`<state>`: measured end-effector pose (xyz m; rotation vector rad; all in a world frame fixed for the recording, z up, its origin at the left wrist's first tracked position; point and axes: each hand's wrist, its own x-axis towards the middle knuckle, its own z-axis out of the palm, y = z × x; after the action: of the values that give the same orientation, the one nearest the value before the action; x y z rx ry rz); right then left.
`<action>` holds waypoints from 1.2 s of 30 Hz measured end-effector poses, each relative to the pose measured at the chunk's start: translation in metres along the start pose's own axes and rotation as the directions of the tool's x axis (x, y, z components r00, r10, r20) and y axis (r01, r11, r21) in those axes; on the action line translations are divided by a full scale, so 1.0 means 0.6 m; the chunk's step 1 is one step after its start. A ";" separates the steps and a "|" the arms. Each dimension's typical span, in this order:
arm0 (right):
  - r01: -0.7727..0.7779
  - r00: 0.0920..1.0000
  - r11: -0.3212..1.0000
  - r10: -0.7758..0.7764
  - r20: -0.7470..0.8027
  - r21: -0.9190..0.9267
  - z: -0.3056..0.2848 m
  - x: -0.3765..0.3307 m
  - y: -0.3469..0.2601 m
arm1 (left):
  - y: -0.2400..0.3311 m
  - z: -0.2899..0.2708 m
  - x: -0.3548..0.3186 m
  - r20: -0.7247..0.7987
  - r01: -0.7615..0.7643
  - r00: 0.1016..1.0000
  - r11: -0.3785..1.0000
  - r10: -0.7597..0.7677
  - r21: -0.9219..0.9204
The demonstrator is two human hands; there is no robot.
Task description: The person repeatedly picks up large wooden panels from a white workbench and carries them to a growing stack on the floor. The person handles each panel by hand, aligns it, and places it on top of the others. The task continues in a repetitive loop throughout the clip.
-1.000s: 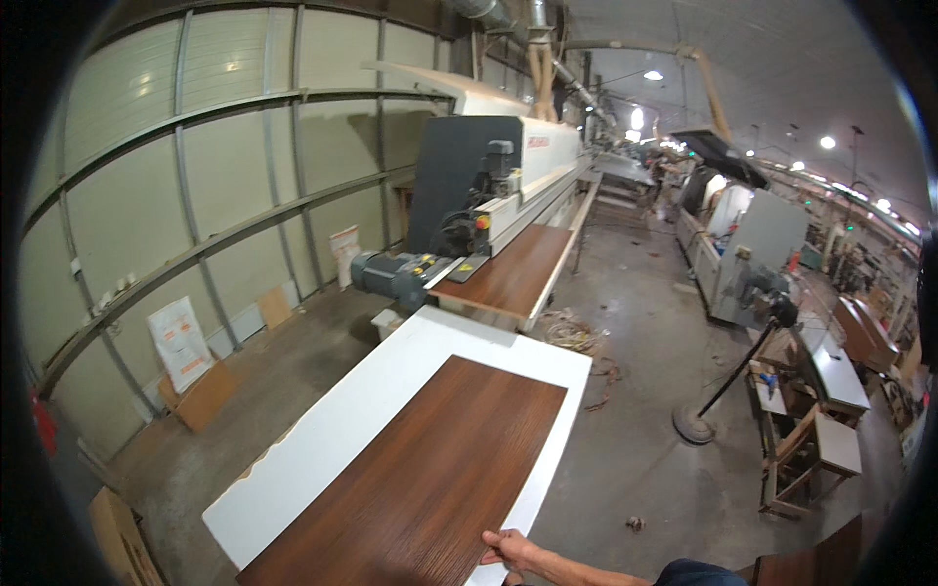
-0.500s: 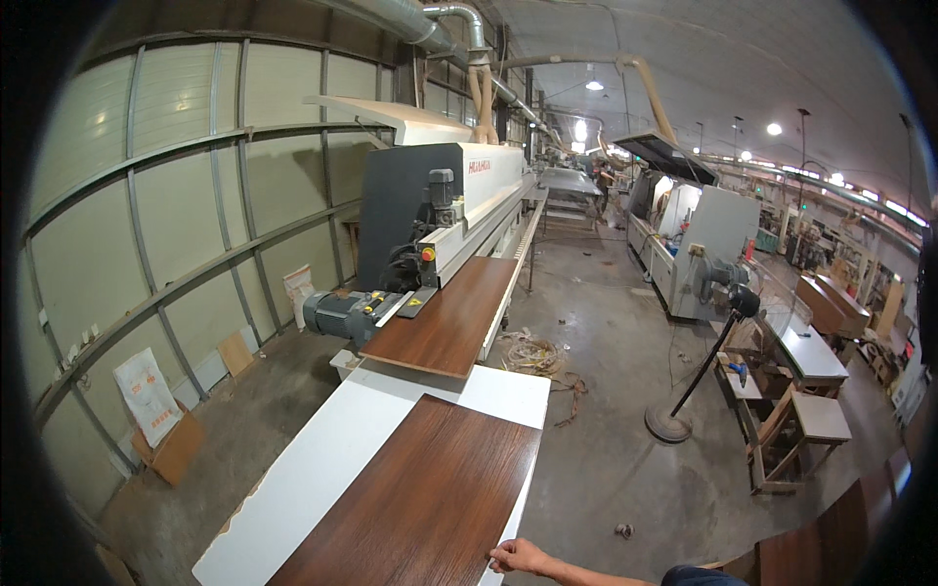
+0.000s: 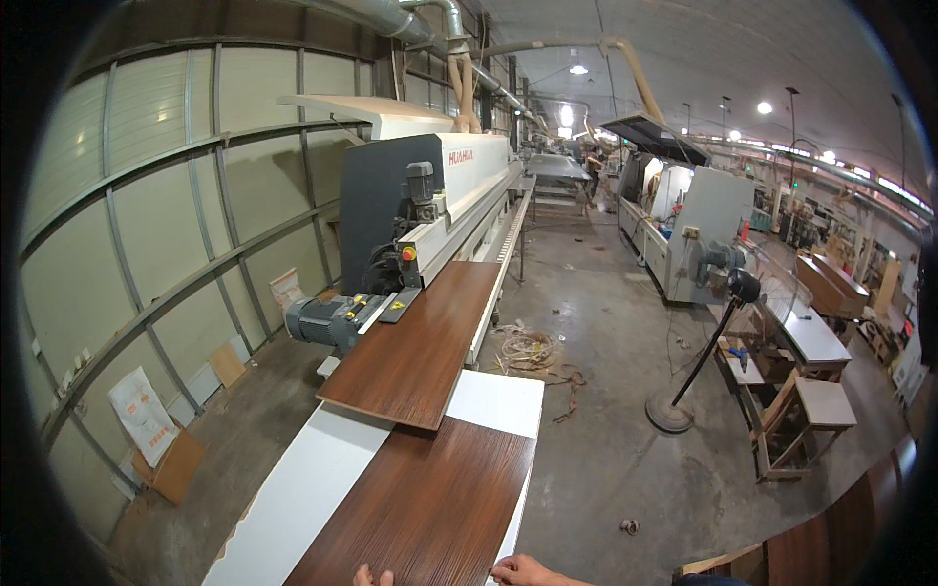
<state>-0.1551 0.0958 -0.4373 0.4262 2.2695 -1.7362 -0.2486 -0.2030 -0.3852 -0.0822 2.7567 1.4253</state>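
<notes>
A brown wood-grain board [image 3: 420, 508] lies on a white panel [image 3: 293, 508] in front of me. My right hand [image 3: 528, 570] is closed at the board's right edge, its fingertips pressed against it. Only the fingertips of my left hand [image 3: 373, 577] show at the lower edge, slightly apart over the near part of the same board. Beyond it, a second brown board [image 3: 415, 342] rests on the infeed of a long grey and white machine [image 3: 474, 181]. Its near end overhangs the far end of the first board.
A grey motor [image 3: 327, 320] juts from the machine's left side. Coiled straps [image 3: 528, 350] lie on the floor to the right. Farther right stand a black pedestal [image 3: 669, 415], a small wooden stand [image 3: 823, 405] and another machine [image 3: 699, 230]. Brown boards [image 3: 831, 532] are at lower right.
The far brown board has come toward me and now overlaps the near board. My left fingertips have entered at the lower edge. My right hand stays at the board's right edge.
</notes>
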 end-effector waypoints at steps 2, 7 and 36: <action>0.018 0.996 0.999 -0.015 -0.088 0.040 -0.019 0.000 -0.007 | 0.012 0.052 0.079 0.037 0.027 0.999 0.991 -0.022 -0.134; -0.037 0.981 0.999 0.035 -0.189 -0.007 -0.069 0.017 0.030 | 0.046 0.127 0.227 0.108 0.186 0.982 0.854 -0.152 -0.486; -0.114 0.992 0.493 0.003 0.130 0.863 -0.112 0.348 -0.210 | 0.026 0.069 0.139 0.284 0.376 0.904 0.281 -0.319 -0.883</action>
<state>-0.3975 0.1461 -0.3847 0.5407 1.0661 -2.6907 -0.3326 -0.1625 -0.4012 -0.6214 1.3050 2.5095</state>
